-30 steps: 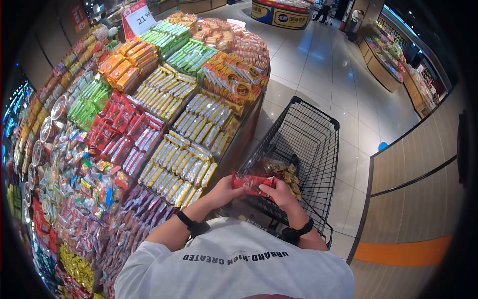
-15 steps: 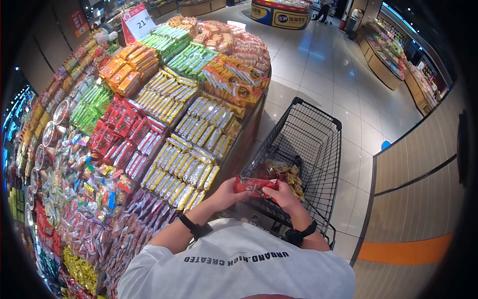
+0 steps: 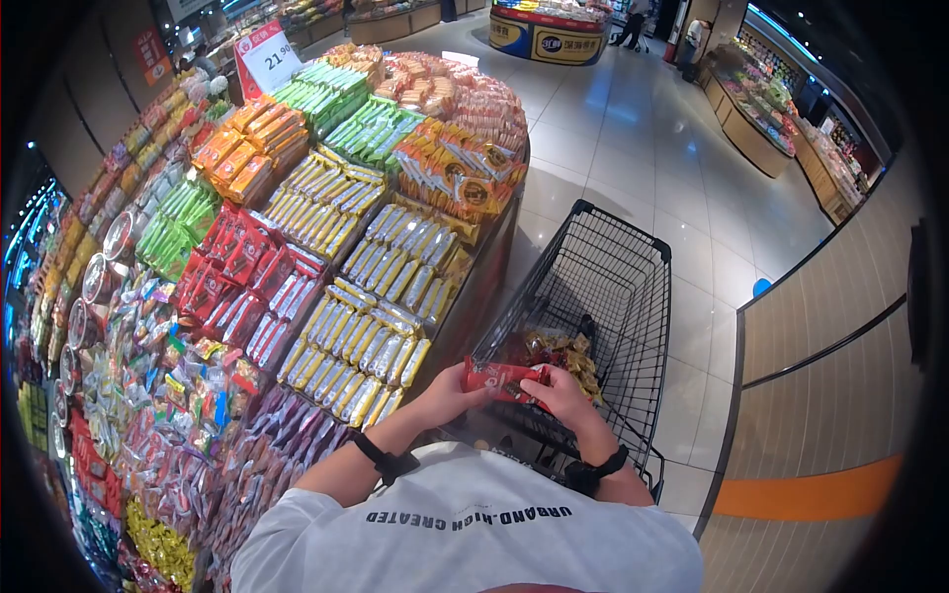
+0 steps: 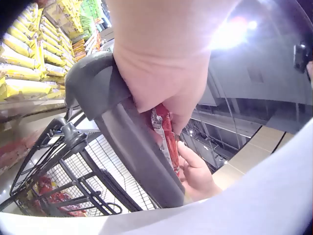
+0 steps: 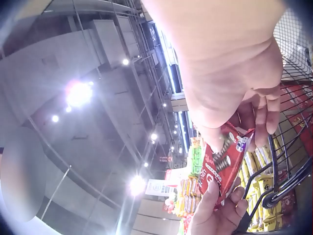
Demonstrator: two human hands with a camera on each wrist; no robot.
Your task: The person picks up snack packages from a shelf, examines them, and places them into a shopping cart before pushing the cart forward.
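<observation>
from my head, one camera looks forward and down, past my shirt (image 3: pixel 465 553), to the floor ahead. the wrist cameras sit much closer, each facing along my left hand (image 3: pixel 448 392) or right hand (image 3: pixel 563 393), tilted enough to catch the ceiling (image 5: pixel 63 122). all three views share the red packet (image 3: pixel 502 377), cart (image 3: pixel 660 249) and yellow snack packs (image 3: pixel 356 341).

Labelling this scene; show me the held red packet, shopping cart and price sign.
Held red packet (image 3: pixel 501 377), head view, wrapper's middle.
Shopping cart (image 3: pixel 660 252), head view, rim corner.
Price sign (image 3: pixel 268 63), head view, printed face.
</observation>
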